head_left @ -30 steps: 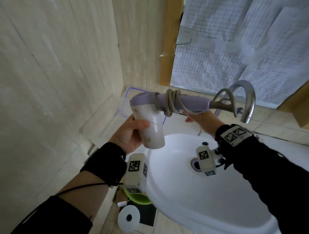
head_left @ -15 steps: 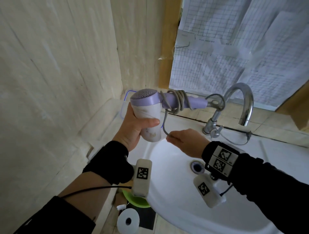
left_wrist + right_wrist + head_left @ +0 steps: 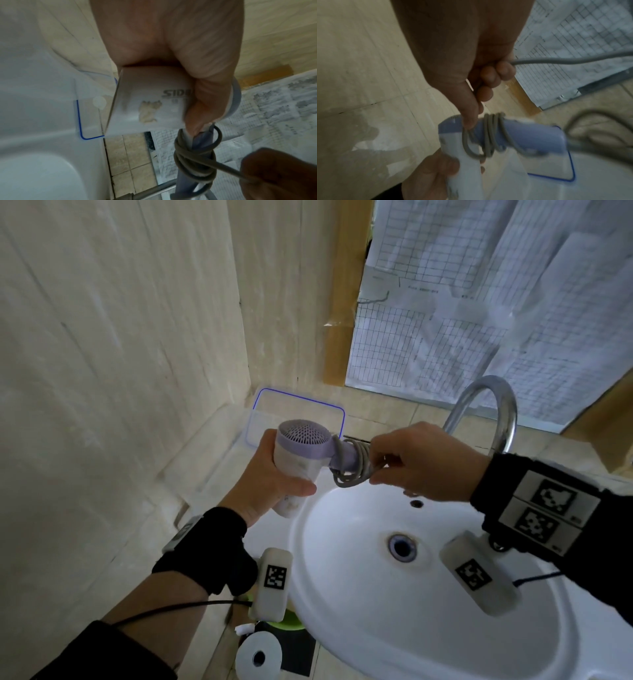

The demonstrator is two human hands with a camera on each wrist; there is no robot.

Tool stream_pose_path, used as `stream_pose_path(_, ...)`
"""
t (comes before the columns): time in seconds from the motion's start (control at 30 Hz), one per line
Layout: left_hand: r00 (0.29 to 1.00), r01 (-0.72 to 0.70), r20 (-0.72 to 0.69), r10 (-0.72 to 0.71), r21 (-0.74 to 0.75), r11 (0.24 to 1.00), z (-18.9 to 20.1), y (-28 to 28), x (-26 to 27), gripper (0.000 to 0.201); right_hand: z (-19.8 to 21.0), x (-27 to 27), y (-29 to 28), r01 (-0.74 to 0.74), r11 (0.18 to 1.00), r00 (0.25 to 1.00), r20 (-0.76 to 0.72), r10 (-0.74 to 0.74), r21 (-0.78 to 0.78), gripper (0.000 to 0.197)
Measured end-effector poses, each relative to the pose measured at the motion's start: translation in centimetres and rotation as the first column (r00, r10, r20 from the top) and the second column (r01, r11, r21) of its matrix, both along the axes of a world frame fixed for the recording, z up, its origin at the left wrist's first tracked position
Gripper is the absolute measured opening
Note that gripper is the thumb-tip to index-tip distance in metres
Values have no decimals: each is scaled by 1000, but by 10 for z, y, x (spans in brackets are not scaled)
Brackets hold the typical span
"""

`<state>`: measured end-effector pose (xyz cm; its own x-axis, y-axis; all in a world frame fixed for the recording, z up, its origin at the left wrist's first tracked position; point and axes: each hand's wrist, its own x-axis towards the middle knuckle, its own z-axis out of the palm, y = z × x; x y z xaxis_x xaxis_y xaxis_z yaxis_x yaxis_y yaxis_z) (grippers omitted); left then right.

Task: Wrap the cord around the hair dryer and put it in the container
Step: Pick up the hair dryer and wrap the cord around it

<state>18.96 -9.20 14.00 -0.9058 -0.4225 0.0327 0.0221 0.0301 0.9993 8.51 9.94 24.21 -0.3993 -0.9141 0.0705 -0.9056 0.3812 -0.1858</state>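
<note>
A white and lilac hair dryer [image 3: 301, 448] hangs in the air over the left rim of the sink. My left hand [image 3: 265, 474] grips its white barrel [image 3: 147, 102]. A grey cord [image 3: 352, 465] is coiled several times round the lilac handle [image 3: 522, 136]. My right hand [image 3: 418, 460] sits over the handle and pinches the cord [image 3: 539, 62] between curled fingers. A loose length of cord [image 3: 594, 121] trails off to the right. The clear container with a blue rim [image 3: 298, 402] stands behind the dryer in the corner.
A white sink [image 3: 359, 594] lies below the hands, with a chrome tap [image 3: 493, 405] at its back right. Beige tiled walls close the left side. On the floor sit a toilet paper roll [image 3: 258, 657] and a green bowl [image 3: 294, 623].
My right hand rose from below the dryer to over the handle, carrying the cord up around it. The coil looks tighter. The dryer turned its grille more toward me.
</note>
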Motion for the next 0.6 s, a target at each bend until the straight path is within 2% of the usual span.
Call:
stream_pose_path(0.07,998,55,30,-54,-27,998,2,2,4,72,10,-5,-5,1,999,1000,-18,0,41,18)
stream_pose_path(0.17,988,143,56,-142,-30,989,5,3,9,75,22,-13,-14,28,995,999,34,-31,92,23)
stream_pose_path(0.27,976,215,36,-216,15,976,5,-4,10,87,28,-22,-22,31,992,989,140,-48,119,25)
stream_pose_path(0.37,947,322,4,-323,65,945,8,-13,11,92,30,-35,-28,26,991,957,285,-64,134,18)
stream_pose_path(0.47,924,381,-53,-378,83,921,16,-16,13,74,30,-48,-31,40,990,920,382,-90,135,16)
stream_pose_path(0.6,906,419,-143,-398,173,891,21,-18,16,58,25,-66,-29,90,992,890,439,-122,92,9)
